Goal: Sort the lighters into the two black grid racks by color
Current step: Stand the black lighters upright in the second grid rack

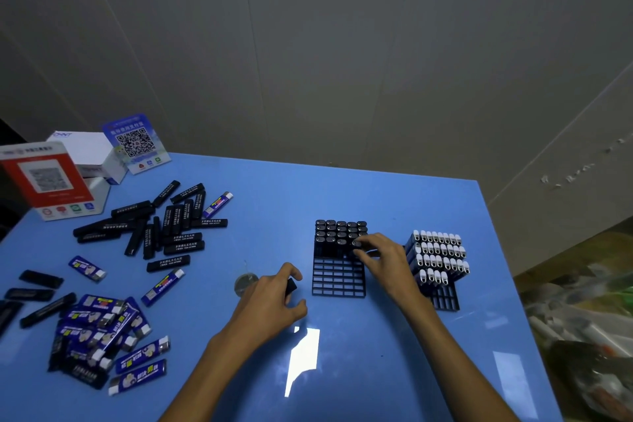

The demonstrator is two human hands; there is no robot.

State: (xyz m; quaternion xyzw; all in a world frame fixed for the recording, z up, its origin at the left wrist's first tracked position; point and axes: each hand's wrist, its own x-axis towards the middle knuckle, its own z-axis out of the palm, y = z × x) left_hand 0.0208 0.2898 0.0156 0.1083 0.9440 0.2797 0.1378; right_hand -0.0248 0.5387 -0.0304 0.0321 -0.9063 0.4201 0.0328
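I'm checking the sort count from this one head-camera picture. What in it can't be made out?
- Right hand hides part of the left rack, so its black lighters cannot be fully counted.
- The black lighter in the left hand shows only its tip; fingers cover the rest.
- Right rack: near cells hidden behind the right forearm.
- Print on the loose blue lighters is too small and blurred.
- Black lighters at the left edge are cut off.

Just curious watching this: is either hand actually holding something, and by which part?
Left hand grips a black lighter around its body. Right hand pinches another black lighter's top at the rack.
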